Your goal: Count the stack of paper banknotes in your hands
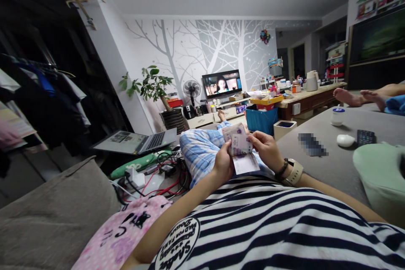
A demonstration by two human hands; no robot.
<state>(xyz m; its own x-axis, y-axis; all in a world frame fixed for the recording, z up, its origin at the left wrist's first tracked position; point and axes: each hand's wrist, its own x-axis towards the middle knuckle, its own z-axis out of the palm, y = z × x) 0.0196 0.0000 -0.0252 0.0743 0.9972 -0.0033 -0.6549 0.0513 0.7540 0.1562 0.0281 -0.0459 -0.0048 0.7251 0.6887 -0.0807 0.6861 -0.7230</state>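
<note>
Above my lap, my left hand (224,161) is closed on the left edge of several banknotes (238,140), which look purple and carry the figure 5. My right hand (266,148) pinches the notes at their upper right edge. Under them, against my striped shirt, lies a white paper with a dark border (246,163); whether a hand holds it too I cannot tell. Blue checked trousers (199,149) cover my bent legs just beyond. On my right wrist sit a pale watch (295,172) and a dark bracelet.
To the left are an open laptop (139,140), tangled cables (172,173) and a pink spotted cloth (126,232). On the grey sofa at right lie a blurred dark flat object (312,144), a white mouse (345,140), a remote (366,137) and a green cushion (376,164). Another person's feet (357,97) rest beyond.
</note>
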